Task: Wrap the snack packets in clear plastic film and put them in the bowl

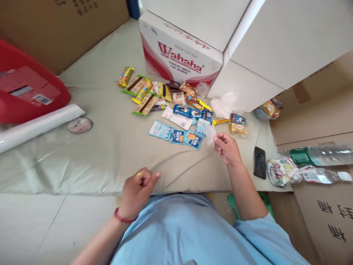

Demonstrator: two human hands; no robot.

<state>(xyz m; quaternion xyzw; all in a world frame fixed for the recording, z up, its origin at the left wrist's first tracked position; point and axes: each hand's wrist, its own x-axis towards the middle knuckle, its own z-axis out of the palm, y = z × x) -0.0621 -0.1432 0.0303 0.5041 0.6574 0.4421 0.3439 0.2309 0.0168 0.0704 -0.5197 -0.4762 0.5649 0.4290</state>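
A: What does each hand show?

B: The right hand (226,148), at centre right of the frame, pinches a small clear bag (210,133) between its fingertips, just below the snack packets (176,110) spread over the mat (110,147). The left hand (139,186), lower centre, is clenched at the mat's near edge; a bit of yellow shows inside the fist, too small to identify.

A: And the containers?

B: The Wahaha box (176,59), upper centre, is closed, contents unseen. A water bottle (320,156) lies at right on a carton (325,213).
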